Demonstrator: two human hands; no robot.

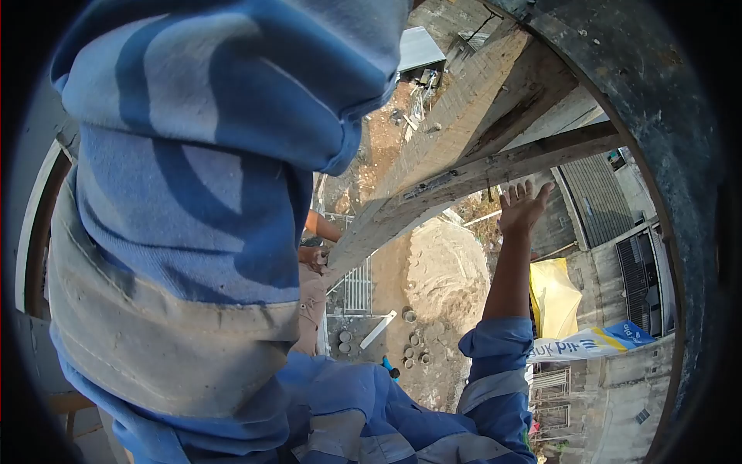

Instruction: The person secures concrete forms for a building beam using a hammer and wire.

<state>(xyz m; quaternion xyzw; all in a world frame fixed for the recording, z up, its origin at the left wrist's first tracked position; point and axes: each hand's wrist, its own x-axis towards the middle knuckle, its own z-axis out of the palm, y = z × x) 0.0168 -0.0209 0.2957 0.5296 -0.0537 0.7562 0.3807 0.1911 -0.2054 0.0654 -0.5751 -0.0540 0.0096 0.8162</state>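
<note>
Left arm up, close to the lens: blue work-shirt sleeve with a grey reflective band [178, 255] fills the left half of the view. My left hand is out of view, so I can't tell what its fingers are doing.

Right edge: dark, rough curved rim [657, 116], arcing top to bottom.

Centre: wide weathered grey timber plank [464, 93] runs steeply from upper right down to the middle. A narrower grey wooden beam [495, 166] crosses under it. There is a dark strip on the beam's face; any marking on it is too small to read.

Far below: pale mound of sand [444, 271]. To its right lies a yellow sheet [553, 294].

Below the sheet: white-and-blue banner [587, 342] with blue lettering, warped and cut off. I can't make out a whole word.

My right hand [524, 207] is raised on a bare forearm, blue sleeve rolled at the elbow. The fingers are spread wide, palm open, gripping nothing. The fingertips are right at the lower edge of the narrower beam; whether they touch it I can't tell.

Another person's hand [313, 255] is at the low end of the timber, left of centre.

Smallest: a scatter of grey round cylinders [413, 340] on the ground by the sand.
</note>
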